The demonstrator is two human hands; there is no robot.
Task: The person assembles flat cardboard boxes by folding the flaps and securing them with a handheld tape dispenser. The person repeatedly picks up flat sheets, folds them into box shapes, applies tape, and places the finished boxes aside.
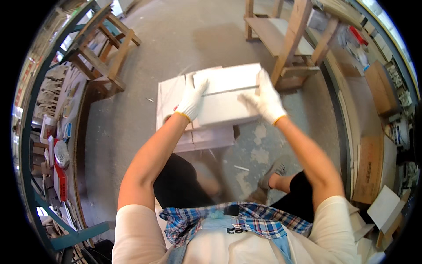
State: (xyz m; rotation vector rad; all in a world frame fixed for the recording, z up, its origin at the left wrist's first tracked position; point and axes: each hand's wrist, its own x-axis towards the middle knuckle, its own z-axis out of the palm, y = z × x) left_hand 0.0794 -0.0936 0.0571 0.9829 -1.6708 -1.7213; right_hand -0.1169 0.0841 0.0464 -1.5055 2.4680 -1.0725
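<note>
A flat white box [231, 107] with a dark line across its top is between my two hands, above a larger white stack. Both hands wear white knitted gloves with yellow cuffs. My left hand [193, 99] presses along its left side, fingers pointing away from me. At the right edge my right hand [266, 99] grips it, thumb lying over the top. Beneath and to the left, the white stack [169, 94] sits low before me, with dark straps or lines on it. The box hides part of this stack, and I cannot tell whether the two touch.
A wooden trestle [105, 57] stands at the far left. At the far right is a wooden stand [290, 39] with a shelf. Shelving with mixed goods runs along the left, and cardboard boxes [369, 169] line the right. My feet are on the worn grey floor [259, 152].
</note>
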